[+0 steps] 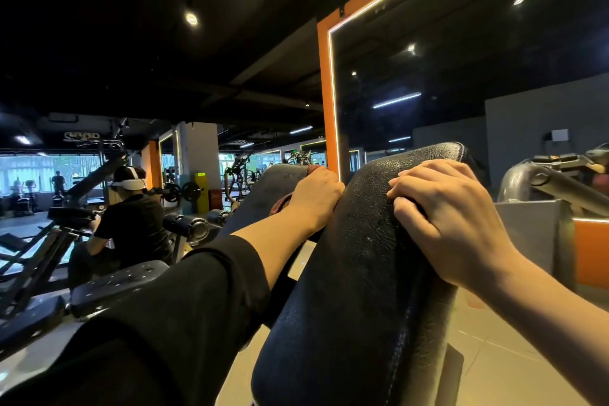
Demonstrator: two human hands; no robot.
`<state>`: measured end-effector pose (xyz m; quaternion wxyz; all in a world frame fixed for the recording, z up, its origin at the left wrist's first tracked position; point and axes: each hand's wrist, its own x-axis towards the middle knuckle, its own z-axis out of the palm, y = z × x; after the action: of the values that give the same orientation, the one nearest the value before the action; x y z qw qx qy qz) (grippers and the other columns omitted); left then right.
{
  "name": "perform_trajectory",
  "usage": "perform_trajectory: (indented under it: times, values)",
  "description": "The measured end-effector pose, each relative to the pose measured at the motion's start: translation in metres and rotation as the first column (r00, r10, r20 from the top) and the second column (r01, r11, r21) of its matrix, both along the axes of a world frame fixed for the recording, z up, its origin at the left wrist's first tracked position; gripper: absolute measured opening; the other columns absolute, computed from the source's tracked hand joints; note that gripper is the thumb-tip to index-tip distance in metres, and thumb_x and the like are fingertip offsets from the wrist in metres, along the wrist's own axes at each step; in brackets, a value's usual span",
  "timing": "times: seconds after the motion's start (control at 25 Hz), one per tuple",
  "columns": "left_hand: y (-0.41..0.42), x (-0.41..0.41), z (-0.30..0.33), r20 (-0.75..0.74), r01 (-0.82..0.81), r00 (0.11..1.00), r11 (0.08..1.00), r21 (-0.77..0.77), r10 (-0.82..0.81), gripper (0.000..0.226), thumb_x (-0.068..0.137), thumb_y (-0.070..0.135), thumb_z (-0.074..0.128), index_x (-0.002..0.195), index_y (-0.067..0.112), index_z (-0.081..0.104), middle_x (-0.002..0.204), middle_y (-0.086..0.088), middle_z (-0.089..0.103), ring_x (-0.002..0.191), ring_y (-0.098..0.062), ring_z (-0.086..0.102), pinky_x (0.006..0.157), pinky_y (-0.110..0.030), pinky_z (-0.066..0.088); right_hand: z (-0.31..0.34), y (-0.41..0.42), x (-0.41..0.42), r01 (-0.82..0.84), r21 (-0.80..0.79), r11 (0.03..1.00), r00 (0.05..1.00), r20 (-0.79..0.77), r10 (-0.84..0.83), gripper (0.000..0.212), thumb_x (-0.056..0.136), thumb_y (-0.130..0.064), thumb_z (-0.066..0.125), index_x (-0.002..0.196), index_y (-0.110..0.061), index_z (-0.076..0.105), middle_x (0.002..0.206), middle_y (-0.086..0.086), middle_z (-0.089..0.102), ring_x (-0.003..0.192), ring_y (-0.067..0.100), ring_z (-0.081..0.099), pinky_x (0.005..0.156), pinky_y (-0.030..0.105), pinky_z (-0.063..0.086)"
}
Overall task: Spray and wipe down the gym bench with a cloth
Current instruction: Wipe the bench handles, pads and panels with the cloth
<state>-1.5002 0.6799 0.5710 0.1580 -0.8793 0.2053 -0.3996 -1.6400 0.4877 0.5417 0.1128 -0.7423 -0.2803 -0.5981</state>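
Observation:
The gym bench's black cracked-leather back pad (pixel 359 267) rises upright in the middle of the view. My right hand (pixel 451 221) grips the pad's right edge near the top, fingers curled over it. My left hand (pixel 316 198) holds a reddish-brown cloth (pixel 280 203) against the pad's left side near the top; the cloth mostly hides under the hand and a strip shows at the wrist. No spray bottle is in view.
A tall orange-framed mirror (pixel 326 102) stands just behind the bench. A grey metal machine arm and box (pixel 540 217) sit at the right. At the left are padded machines (pixel 115 283) and a seated person in black (pixel 131 224).

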Motion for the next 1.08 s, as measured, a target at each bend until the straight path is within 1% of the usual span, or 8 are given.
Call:
perform_trajectory:
  times: [0.12,0.28,0.36,0.48,0.64,0.72,0.88,1.08]
  values:
    - [0.004,-0.032,0.0,-0.038,0.158,0.98,0.882,-0.445,-0.195,0.018,0.087,0.018,0.057,0.102,0.02,0.068,0.105,-0.002,0.067,0.1,-0.022,0.058,0.082,-0.032,0.047,0.001,-0.003,0.001,-0.008,-0.005,1.0,1.0,-0.011,0.008,0.042,0.087,-0.031,0.035,0.074,-0.009,0.069,0.081,0.007,0.07,0.084,0.028,0.061,0.089,0.031,0.032]
    - [0.0,-0.087,-0.002,0.039,0.266,0.792,0.288,-0.92,-0.609,0.029,0.09,0.012,0.062,0.118,0.02,0.066,0.116,-0.003,0.067,0.106,-0.016,0.059,0.091,-0.035,0.049,0.002,-0.004,-0.002,-0.029,0.025,0.999,0.999,-0.036,0.03,0.038,0.087,-0.027,0.037,0.087,-0.004,0.068,0.09,0.013,0.068,0.091,0.032,0.06,0.094,0.032,0.032]
    - [-0.014,-0.12,-0.021,-0.042,0.263,0.673,0.292,-0.92,-0.739,0.037,0.087,0.02,0.062,0.123,0.024,0.064,0.122,0.0,0.066,0.113,-0.016,0.06,0.096,-0.036,0.048,-0.001,-0.005,-0.011,-0.051,0.068,0.996,0.997,-0.054,0.055,0.034,0.088,-0.025,0.041,0.096,-0.002,0.065,0.099,0.015,0.066,0.1,0.03,0.056,0.095,0.03,0.034]
    - [-0.031,-0.172,-0.058,0.012,0.403,0.663,0.343,-0.849,-0.749,0.05,0.084,0.009,0.059,0.132,0.021,0.058,0.136,-0.001,0.058,0.128,-0.01,0.05,0.113,-0.034,0.036,-0.008,-0.015,-0.036,-0.028,0.169,0.985,0.989,-0.136,0.052,0.04,0.089,-0.031,0.039,0.11,-0.005,0.061,0.116,0.014,0.062,0.113,0.027,0.05,0.095,0.026,0.033]
    - [-0.016,-0.22,-0.086,-0.034,0.587,0.587,0.454,-0.67,-0.809,0.063,0.087,-0.005,0.057,0.139,0.027,0.04,0.144,0.012,0.038,0.131,0.019,0.026,0.109,-0.003,0.013,-0.014,-0.032,-0.063,0.149,0.045,0.988,0.969,-0.207,-0.137,0.039,0.089,-0.026,0.048,0.118,-0.002,0.061,0.124,0.016,0.061,0.121,0.03,0.051,0.101,0.034,0.036]
    - [-0.007,-0.199,-0.079,-0.026,0.549,0.635,0.474,-0.689,-0.772,0.067,0.084,-0.01,0.053,0.141,0.023,0.041,0.145,0.004,0.042,0.134,0.008,0.032,0.114,-0.012,0.019,-0.012,-0.037,-0.069,0.214,-0.088,0.973,0.936,-0.265,-0.23,0.042,0.088,-0.019,0.059,0.127,-0.003,0.057,0.132,0.016,0.057,0.127,0.031,0.048,0.106,0.038,0.034]
    - [-0.045,-0.157,-0.037,0.059,0.246,0.839,0.281,-0.928,-0.54,0.048,0.092,0.007,0.057,0.137,0.023,0.053,0.137,-0.003,0.056,0.128,-0.02,0.05,0.111,-0.035,0.037,-0.001,-0.041,-0.077,0.228,-0.168,0.959,0.884,-0.377,-0.276,0.055,0.09,-0.021,0.062,0.141,-0.009,0.044,0.15,0.01,0.04,0.137,0.027,0.037,0.112,0.04,0.03]
    - [-0.05,-0.183,-0.057,0.053,0.562,0.655,0.438,-0.702,-0.754,0.056,0.087,-0.001,0.061,0.137,0.022,0.052,0.148,0.0,0.044,0.139,-0.009,0.034,0.118,-0.028,0.023,0.018,-0.052,-0.064,0.216,-0.102,0.971,0.887,-0.395,-0.239,0.051,0.097,-0.026,0.05,0.145,-0.012,0.037,0.154,0.006,0.032,0.132,0.028,0.041,0.105,0.039,0.035]
